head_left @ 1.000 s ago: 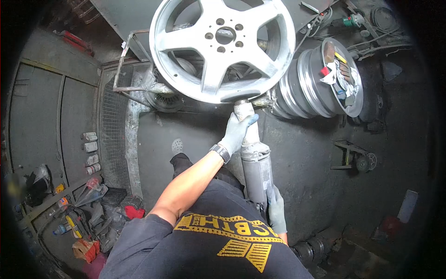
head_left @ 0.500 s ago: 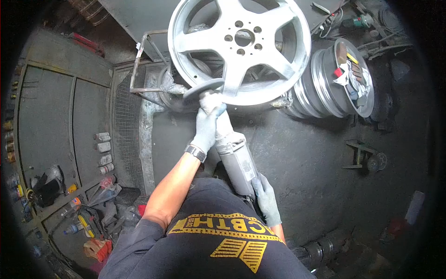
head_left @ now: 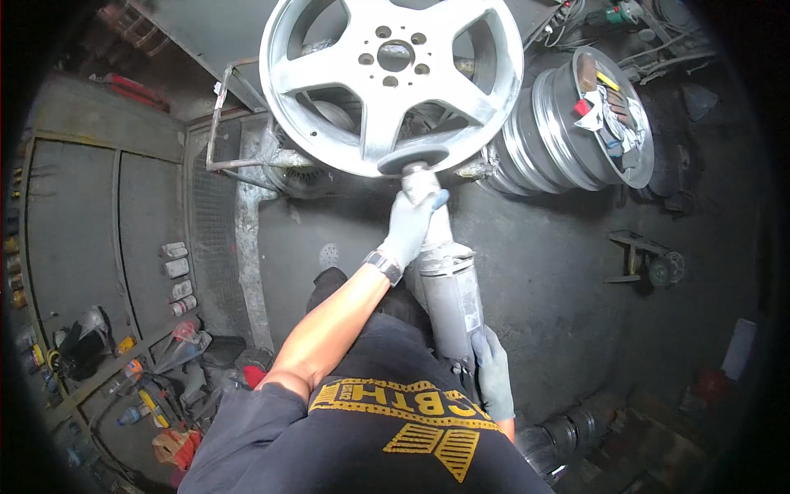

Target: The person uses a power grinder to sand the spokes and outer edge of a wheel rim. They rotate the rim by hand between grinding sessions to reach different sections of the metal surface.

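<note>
Grey grinder [head_left: 448, 288], disc [head_left: 400, 159] shifted right, wheel [head_left: 383, 111] behind

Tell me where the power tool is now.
In the head view, the power tool is just right of centre, in the left hand and right hand, by the spoked wheel.

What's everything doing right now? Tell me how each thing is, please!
Big wheel: no tire, bolt holes empty
Power tool: held up in both hands
Disc: at the big wheel's lower rim; can't tell if spinning
Left hand: gloved, closed around the tool's front
Right hand: gloved, gripping its back end
Wheels at right: no tires, outer one holding cloth
</note>
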The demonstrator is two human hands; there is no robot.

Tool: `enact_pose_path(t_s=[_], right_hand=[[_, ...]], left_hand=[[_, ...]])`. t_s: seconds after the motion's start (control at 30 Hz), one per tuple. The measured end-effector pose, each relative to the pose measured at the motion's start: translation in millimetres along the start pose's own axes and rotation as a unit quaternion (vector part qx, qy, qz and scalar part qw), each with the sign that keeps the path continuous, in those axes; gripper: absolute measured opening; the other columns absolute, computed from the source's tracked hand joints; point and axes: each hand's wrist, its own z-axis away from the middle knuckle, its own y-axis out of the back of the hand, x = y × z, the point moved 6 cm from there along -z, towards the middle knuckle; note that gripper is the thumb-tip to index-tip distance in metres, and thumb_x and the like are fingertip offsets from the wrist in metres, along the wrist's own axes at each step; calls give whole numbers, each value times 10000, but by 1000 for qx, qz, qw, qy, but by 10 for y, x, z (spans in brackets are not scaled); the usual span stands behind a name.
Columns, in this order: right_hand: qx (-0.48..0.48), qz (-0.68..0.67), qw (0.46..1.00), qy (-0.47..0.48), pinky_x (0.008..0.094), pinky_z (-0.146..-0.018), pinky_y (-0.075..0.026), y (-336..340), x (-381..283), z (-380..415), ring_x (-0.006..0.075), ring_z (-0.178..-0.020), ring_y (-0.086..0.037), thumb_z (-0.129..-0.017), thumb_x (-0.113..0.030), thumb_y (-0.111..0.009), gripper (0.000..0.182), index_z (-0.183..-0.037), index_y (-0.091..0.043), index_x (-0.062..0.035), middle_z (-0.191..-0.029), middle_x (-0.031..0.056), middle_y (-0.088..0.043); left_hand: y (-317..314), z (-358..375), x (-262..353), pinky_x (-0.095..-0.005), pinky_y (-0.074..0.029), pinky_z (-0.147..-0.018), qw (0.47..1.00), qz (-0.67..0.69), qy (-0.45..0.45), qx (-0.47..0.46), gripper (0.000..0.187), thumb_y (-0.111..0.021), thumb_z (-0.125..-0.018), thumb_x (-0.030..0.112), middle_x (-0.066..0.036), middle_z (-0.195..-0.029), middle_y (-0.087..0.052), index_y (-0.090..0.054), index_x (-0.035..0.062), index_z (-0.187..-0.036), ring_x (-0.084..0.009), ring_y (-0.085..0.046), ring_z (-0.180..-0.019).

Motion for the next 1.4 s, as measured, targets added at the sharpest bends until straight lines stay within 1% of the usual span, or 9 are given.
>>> enact_pose_path(t_s=[0.17,0.27,0.3,0.43,0.57,0.67,1.0,1.17,1.4], right_hand=[[28,-117,992,-33,292,-684,-518,-356,-149,230,138,-804,-636,-1080,-390,-590,562,-1419,-565,57,-1049,107,-692],[46,-140,989,-26,271,-603,-482,-704,-98,322,105,-696,-588,-1081,-390,-587,551,-1402,-569,56,-955,76,-676],[7,-143,986,-89,340,-1012,-456,-831,-36,390,180,-1129,-595,-1076,-477,-581,658,-1426,-538,78,-1261,134,-661],[37,-109,993,-15,360,-1064,-437,-1321,-39,521,205,-1202,-586,-1091,-445,-554,623,-1427,-545,79,-1329,158,-643],[24,-171,983,-61,337,-1012,-484,-1773,-149,590,203,-1174,-615,-1094,-341,-564,555,-1458,-535,77,-1309,179,-662],[5,-158,987,3,336,-1000,-489,-1933,-134,506,207,-1147,-630,-1095,-338,-561,544,-1446,-551,77,-1285,175,-676],[8,-178,983,-49,275,-789,-531,-1599,25,457,135,-913,-660,-1073,-283,-600,489,-1438,-572,40,-1146,112,-704],[80,-91,992,-26,353,-1057,-473,-1005,103,504,242,-1243,-618,-1062,-285,-614,527,-1451,-555,66,-1358,192,-661],[90,-62,994,7,348,-1072,-462,-870,128,427,242,-1250,-619,-1057,-282,-618,533,-1441,-557,83,-1371,204,-661]], left_hand=[[-16,-42,109,-330,-565,-786,998,-63,18,-23,463,-807,-899,258,-92,-1058,-700,-623,-16,-1223,-167,-687,-902],[205,-35,265,-332,-564,-808,997,-54,0,-53,460,-801,-901,256,-99,-1073,-703,-629,-24,-1222,-170,-688,-921],[328,-50,258,-331,-562,-815,996,-73,14,-53,452,-800,-901,254,-93,-1079,-703,-636,-22,-1218,-166,-687,-931],[757,-49,375,-325,-552,-840,993,-84,38,-68,412,-797,-903,243,-70,-1081,-703,-656,-2,-1203,-154,-679,-960],[1062,13,778,-321,-543,-814,997,-23,-22,-73,353,-809,-864,206,-72,-1030,-734,-700,9,-1135,-157,-691,-929],[1306,-38,971,-307,-530,-844,992,-116,-21,-38,245,-772,-885,169,-51,-1036,-745,-747,33,-1088,-144,-692,-941],[1173,-32,669,-306,-557,-760,991,-117,-33,-49,340,-788,-929,210,-48,-1022,-695,-670,21,-1186,-138,-671,-865],[557,32,201,-336,-566,-803,994,-43,33,-97,443,-827,-897,246,-67,-1050,-694,-640,18,-1227,-161,-683,-914],[477,-26,79,-337,-569,-795,994,-28,55,-87,458,-821,-907,244,-67,-1022,-683,-611,10,-1240,-161,-678,-894]])
